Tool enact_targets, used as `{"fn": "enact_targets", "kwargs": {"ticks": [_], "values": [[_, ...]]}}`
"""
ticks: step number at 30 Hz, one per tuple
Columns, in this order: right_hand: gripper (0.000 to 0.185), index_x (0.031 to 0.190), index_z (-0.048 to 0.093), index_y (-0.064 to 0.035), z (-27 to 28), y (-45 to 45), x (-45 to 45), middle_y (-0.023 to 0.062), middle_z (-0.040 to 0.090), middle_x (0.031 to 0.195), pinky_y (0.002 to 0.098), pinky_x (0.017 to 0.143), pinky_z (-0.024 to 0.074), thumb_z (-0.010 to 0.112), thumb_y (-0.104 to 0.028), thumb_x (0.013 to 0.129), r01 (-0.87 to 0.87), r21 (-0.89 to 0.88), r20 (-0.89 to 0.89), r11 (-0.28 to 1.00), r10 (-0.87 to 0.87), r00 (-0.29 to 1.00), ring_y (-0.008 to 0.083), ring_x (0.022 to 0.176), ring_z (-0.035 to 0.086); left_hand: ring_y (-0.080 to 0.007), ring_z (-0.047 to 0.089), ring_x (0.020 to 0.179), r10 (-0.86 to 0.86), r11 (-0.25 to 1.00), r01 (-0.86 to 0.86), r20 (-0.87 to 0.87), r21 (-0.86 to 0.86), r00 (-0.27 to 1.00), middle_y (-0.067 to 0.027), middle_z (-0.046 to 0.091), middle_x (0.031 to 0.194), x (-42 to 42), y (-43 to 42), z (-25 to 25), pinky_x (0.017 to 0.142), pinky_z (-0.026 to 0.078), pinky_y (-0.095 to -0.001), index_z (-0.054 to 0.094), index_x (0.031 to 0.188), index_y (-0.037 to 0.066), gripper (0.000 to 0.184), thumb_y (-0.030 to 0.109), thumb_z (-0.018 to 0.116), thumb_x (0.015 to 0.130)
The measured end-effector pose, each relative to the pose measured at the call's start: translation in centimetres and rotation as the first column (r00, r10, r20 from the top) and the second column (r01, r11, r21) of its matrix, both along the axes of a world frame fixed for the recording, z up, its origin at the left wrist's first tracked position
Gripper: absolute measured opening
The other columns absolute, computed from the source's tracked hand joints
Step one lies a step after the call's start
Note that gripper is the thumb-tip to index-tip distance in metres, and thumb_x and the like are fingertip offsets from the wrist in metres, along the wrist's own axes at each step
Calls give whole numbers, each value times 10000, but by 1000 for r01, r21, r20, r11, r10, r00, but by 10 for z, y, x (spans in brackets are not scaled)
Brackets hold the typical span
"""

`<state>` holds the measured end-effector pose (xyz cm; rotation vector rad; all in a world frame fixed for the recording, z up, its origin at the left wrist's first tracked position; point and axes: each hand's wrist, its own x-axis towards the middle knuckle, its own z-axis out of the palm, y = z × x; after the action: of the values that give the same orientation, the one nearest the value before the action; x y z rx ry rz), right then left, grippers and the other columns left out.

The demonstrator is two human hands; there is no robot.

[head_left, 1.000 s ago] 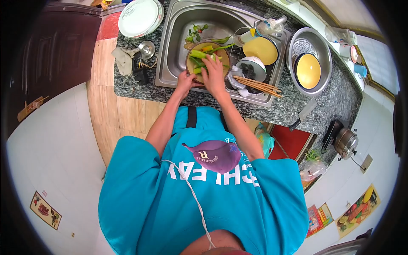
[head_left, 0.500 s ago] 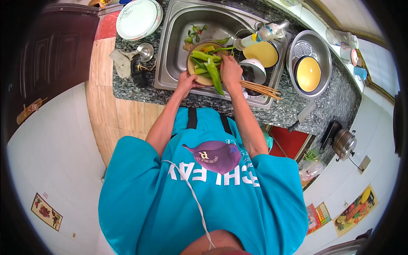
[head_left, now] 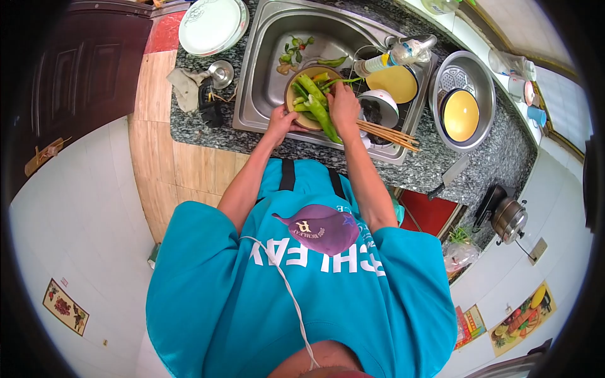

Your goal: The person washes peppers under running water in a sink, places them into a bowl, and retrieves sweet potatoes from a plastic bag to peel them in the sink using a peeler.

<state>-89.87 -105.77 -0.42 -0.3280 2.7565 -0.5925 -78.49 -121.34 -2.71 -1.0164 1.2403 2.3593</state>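
My left hand [head_left: 282, 123] grips the near left rim of a tan bowl [head_left: 291, 94] over the steel sink [head_left: 261, 85]. Several long green peppers [head_left: 320, 113] lie in the bowl, and one hangs over its near rim. At the bowl's right side is my right hand [head_left: 343, 107], its fingers bent round something I cannot make out; a thin green stem shows just above them. Pepper scraps [head_left: 295, 47] and another green pepper [head_left: 332, 62] lie on the sink floor beyond the bowl.
Right of the bowl are a white bowl [head_left: 386, 101], a yellow plate [head_left: 400, 85], chopsticks [head_left: 394, 135] and a bottle [head_left: 378, 63]. A steel basin [head_left: 435, 94] and a knife [head_left: 450, 176] lie farther right. White plates [head_left: 208, 25] and a ladle [head_left: 220, 74] are at the left.
My right hand has moved from over the peppers to the bowl's right side, its fingers now bent. A long pepper has come to hang over the near rim.
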Motion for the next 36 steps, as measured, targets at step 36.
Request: {"fn": "enact_targets", "kwargs": {"ticks": [36], "values": [[318,833,739,-17,-83,10,-6,117,675,669,331,621,501,732,-331,786,359,-280,592,890,-134,795,198,616,648,-351,676,885,0,1000,0,34,2,999,-210,603,1090,7,-4,-6,704,632,-439,451,1233,-88,369,-15,487,873]]}}
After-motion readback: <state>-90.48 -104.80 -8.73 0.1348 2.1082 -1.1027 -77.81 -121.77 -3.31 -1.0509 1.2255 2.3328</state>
